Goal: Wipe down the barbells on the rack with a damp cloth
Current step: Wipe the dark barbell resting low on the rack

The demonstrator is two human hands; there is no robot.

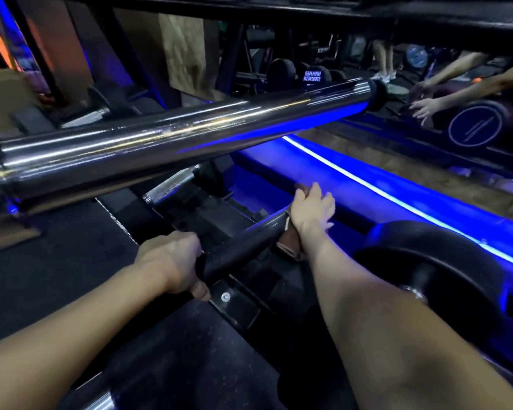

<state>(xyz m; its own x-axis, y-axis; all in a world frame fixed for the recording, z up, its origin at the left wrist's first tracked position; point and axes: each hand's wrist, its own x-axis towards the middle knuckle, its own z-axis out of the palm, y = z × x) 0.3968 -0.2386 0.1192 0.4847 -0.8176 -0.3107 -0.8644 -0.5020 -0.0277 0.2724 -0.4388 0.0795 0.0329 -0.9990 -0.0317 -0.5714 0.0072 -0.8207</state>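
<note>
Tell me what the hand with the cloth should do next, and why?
Probably slide the cloth along the dark bar toward the left hand. The right hand presses the cloth on the bar's far end, the left hand grips the bar, and bare bar lies between them.

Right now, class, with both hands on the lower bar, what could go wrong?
1. The right hand presses the cloth with fingers spread, so the cloth may slip off.
2. The chrome barbell hangs close overhead; rising could mean a knock.
3. The left hand grips the dark bar near a bracket; fingers might pinch.
</note>
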